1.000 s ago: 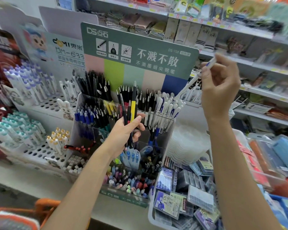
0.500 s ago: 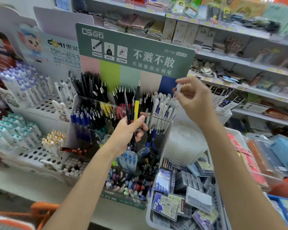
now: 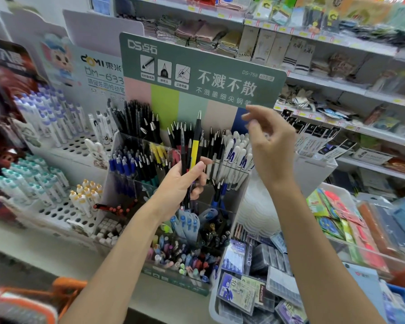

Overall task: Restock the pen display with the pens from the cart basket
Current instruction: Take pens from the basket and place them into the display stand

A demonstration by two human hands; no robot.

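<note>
A tiered clear pen display (image 3: 126, 146) under a green sign (image 3: 204, 73) holds black, blue, yellow and white pens. My left hand (image 3: 180, 185) is shut on a small bunch of pens (image 3: 193, 148), one yellow-and-black and the others dark, held upright in front of the display's middle. My right hand (image 3: 271, 148) hovers above the white pens (image 3: 234, 157) at the display's right end, fingers apart and nothing in them. The orange cart basket (image 3: 66, 288) shows at the bottom left corner, partly cut off.
White peg-hole racks of correction pens (image 3: 45, 127) stand to the left. A white bin of boxed refills (image 3: 250, 288) sits at the lower right beside a stack of clear lids (image 3: 257, 206). Store shelves (image 3: 337, 90) of stationery run behind.
My right hand came down from high at the right with a white pen, lowered to the white pens section, and now has no pen in it. My left hand kept its bunch.
</note>
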